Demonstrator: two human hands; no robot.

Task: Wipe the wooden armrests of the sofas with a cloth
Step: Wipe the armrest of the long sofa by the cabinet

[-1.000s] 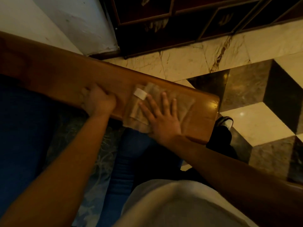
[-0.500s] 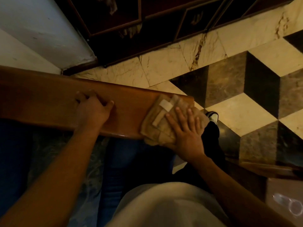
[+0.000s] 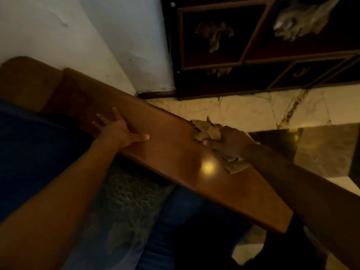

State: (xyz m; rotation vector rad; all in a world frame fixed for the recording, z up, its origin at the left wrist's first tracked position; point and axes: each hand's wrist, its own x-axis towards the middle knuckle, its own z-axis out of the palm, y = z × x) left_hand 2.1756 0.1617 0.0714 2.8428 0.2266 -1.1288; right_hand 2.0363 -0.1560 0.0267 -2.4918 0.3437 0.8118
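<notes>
A long polished wooden armrest [image 3: 175, 162] runs diagonally from upper left to lower right. My left hand [image 3: 118, 129] lies flat on its top, fingers spread, holding nothing. My right hand [image 3: 228, 143] grips a bunched tan cloth [image 3: 204, 129] at the armrest's far edge, near the middle of its length. A corner of the cloth [image 3: 235, 167] hangs out below my wrist onto the wood. A bright light reflection [image 3: 207, 168] shines on the wood just below the cloth.
The blue sofa cushion [image 3: 39, 152] and a patterned grey seat cover [image 3: 120, 207] lie below the armrest. A white wall [image 3: 78, 39] stands behind, a dark carved cabinet [image 3: 253, 45] at upper right. Marble tile floor [image 3: 253, 112] lies beyond the armrest.
My right hand has bunched the flat cloth and moved it from the armrest's end to the far edge, further up its length. My left hand has flattened. The view has swung.
</notes>
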